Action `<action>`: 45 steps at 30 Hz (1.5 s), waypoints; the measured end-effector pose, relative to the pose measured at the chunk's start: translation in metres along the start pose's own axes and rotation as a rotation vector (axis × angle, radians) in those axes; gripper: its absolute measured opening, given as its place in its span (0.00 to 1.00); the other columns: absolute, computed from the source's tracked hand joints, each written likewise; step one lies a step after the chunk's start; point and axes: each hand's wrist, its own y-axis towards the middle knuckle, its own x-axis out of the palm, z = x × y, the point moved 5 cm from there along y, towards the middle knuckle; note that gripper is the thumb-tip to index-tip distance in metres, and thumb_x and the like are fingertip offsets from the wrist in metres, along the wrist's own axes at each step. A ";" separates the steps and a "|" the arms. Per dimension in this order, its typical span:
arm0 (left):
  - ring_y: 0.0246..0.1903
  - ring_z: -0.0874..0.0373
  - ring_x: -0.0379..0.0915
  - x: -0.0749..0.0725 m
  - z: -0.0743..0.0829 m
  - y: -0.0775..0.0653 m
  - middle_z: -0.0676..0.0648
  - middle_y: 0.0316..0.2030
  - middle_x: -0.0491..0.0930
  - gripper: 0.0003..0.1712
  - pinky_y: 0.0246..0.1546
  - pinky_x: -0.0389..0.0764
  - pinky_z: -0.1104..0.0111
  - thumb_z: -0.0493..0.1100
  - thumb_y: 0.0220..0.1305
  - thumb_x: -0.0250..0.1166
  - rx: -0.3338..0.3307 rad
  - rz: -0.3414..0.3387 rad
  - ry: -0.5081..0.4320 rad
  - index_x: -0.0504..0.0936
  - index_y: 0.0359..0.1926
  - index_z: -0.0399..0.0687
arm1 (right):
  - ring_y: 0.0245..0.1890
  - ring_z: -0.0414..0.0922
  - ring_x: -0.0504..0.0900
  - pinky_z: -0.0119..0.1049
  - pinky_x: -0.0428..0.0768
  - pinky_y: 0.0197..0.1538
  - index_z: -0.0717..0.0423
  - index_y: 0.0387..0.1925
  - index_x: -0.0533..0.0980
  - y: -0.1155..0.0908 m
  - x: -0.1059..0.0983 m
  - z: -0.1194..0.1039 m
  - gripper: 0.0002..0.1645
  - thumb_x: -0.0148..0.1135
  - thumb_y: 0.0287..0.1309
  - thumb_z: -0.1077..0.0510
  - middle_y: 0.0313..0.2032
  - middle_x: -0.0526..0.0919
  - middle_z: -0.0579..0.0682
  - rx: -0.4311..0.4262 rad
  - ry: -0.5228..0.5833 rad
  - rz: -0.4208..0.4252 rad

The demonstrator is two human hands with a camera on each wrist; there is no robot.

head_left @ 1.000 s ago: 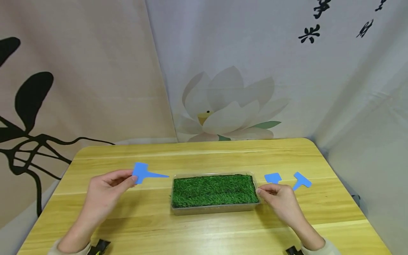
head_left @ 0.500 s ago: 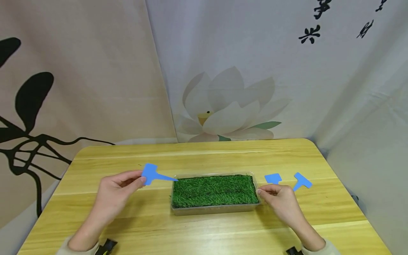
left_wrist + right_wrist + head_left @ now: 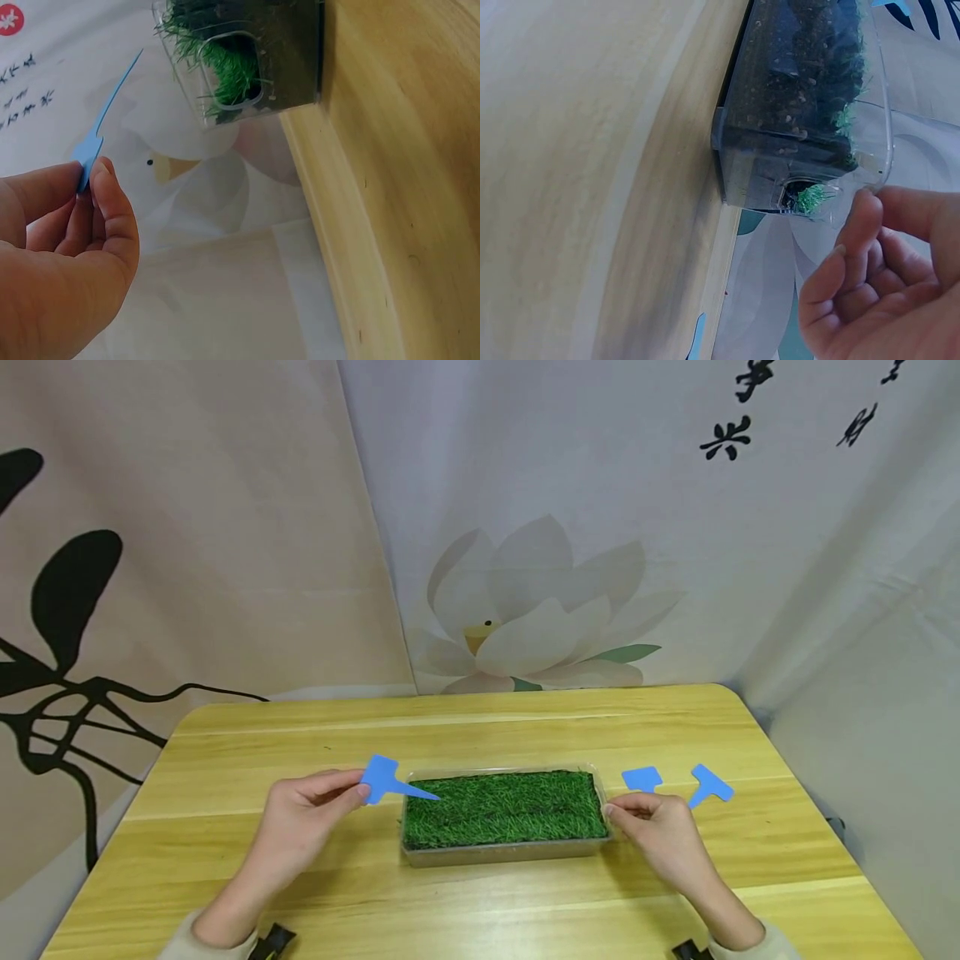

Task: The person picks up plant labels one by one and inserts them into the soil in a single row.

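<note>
My left hand (image 3: 300,822) pinches a blue T-shaped plant label (image 3: 381,777) by its wide head between thumb and fingers. The label's pointed stem reaches right, over the left end of the green grass (image 3: 510,810) as the head view shows it. In the left wrist view the label (image 3: 88,159) is edge-on and its tip stands apart from the clear plastic box (image 3: 289,60). At the box's right end my right hand (image 3: 663,839) pinches the rim with thumb and forefinger. Dark soil (image 3: 795,97) shows through the wall in the right wrist view.
Two more blue plant labels lie on the wooden table (image 3: 495,910) behind the right hand: a flat one (image 3: 642,779), its stem hidden, and a T-shaped one (image 3: 708,785). A printed cloth curtain (image 3: 555,527) hangs behind the table.
My left hand has carried the plant label rightward and slightly nearer, from left of the box to where its tip overlaps the grass in the head view. My right hand stays at the rim.
</note>
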 end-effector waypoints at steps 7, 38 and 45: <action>0.38 0.59 0.88 0.010 -0.002 0.002 0.37 0.45 0.89 0.11 0.41 0.87 0.67 0.32 0.67 0.72 0.060 -0.010 0.002 0.89 0.48 0.32 | 0.28 0.42 0.80 0.34 0.78 0.30 0.61 0.41 0.89 0.000 0.000 0.000 0.07 0.72 0.66 0.60 0.34 0.90 0.52 0.003 0.004 0.001; 0.38 0.60 0.84 0.043 -0.003 0.006 0.53 0.40 0.89 0.11 0.42 0.84 0.67 0.32 0.68 0.71 0.152 -0.075 0.138 0.91 0.50 0.42 | 0.29 0.43 0.81 0.33 0.79 0.31 0.61 0.41 0.89 0.000 0.000 0.002 0.07 0.72 0.66 0.60 0.35 0.91 0.52 0.004 0.013 0.006; 0.37 0.60 0.82 0.048 -0.001 0.006 0.52 0.42 0.89 0.12 0.37 0.82 0.68 0.31 0.68 0.71 0.190 -0.105 0.144 0.91 0.50 0.41 | 0.29 0.43 0.81 0.34 0.79 0.31 0.62 0.41 0.88 0.000 0.000 0.001 0.08 0.72 0.66 0.60 0.35 0.91 0.53 0.012 0.010 -0.001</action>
